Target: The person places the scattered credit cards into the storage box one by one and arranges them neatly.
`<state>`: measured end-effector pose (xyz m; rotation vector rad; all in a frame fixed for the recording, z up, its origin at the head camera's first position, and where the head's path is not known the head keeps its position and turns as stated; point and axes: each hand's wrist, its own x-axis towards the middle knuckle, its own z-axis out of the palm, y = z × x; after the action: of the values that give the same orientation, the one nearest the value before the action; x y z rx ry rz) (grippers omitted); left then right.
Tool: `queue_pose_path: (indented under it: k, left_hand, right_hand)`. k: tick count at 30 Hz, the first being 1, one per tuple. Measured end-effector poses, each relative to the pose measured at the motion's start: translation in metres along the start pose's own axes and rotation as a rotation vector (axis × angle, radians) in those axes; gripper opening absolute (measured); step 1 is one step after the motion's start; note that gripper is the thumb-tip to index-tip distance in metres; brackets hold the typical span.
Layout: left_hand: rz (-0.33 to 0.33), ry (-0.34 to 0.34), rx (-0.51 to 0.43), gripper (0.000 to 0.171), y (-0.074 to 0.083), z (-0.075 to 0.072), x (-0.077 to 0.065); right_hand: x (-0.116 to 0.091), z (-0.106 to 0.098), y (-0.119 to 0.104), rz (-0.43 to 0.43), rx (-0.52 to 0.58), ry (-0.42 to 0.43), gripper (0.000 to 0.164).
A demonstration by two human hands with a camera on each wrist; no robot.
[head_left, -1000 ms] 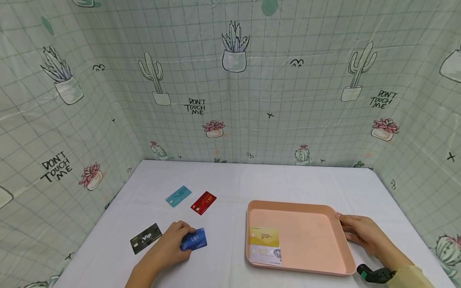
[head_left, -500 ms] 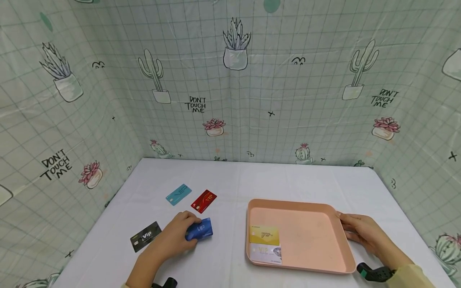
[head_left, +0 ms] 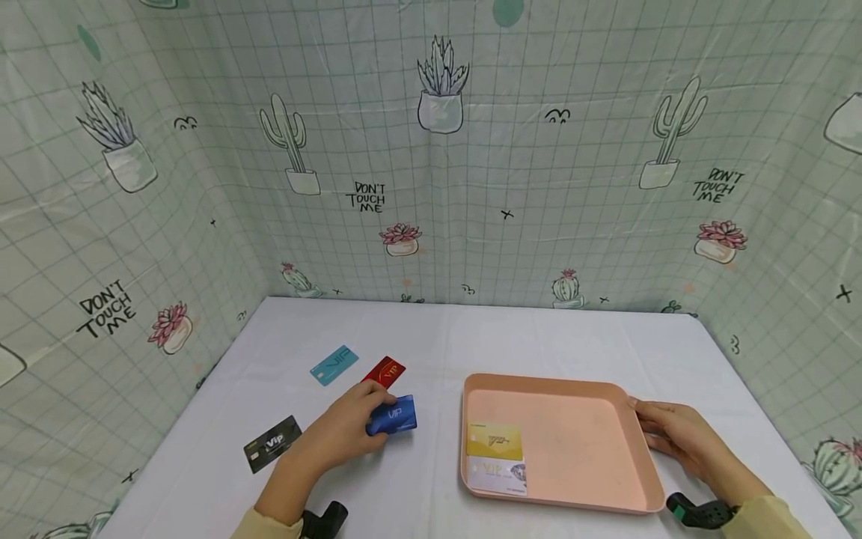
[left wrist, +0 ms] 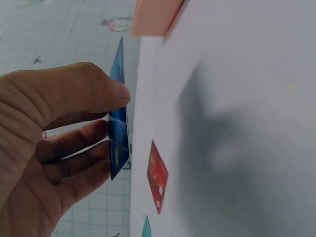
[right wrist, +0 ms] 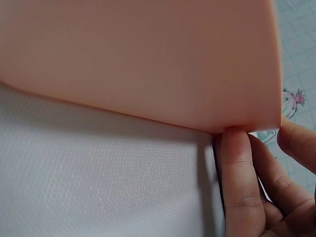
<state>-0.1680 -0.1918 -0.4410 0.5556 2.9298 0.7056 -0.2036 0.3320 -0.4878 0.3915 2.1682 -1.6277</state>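
Pinching, head view: the left hand (head_left: 346,425) is gripping the left end of the blue VIP card (head_left: 399,414) between thumb and fingers, its free end pointing right.
Card to tray: the card's long axis is running nearly left to right, rising slightly toward its right end; the peach tray (head_left: 582,453) is sitting to its right, a strip of white table (head_left: 439,359) showing between.
Tray side: the left hand is being the nearer one to the tray's left wall, where the gold card (head_left: 494,442) and white VIP card (head_left: 497,477) are lying inside; the right hand (head_left: 682,433) is touching the opposite side near its back corner.
Loose cards: the red VIP card (head_left: 388,370) is lying partly behind the left hand, the teal VIP card (head_left: 334,365) beyond it, the black VIP card (head_left: 272,444) left of the forearm.
Card edge, left wrist view: the blue card is showing almost edge-on, clear of the table, one end pointing toward the tray; thumb and fingers are pressing opposite faces.
Tray corner, right wrist view: the right hand's digits are resting against the outer wall; whether they are clamping it, I cannot tell.
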Motion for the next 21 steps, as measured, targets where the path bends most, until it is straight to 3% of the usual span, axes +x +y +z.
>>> queue_pose_path:
  k: [9, 21]
  left_hand:
    - [0.066, -0.014, -0.016, 0.048, 0.009, -0.001, 0.012]
    - [0.089, -0.035, 0.007, 0.046, 0.023, 0.0, 0.022]
  right_hand:
    - [-0.001, -0.001, 0.001, 0.004, 0.002, 0.002, 0.081]
    - [0.001, 0.0, 0.002, -0.003, -0.002, 0.015, 0.081]
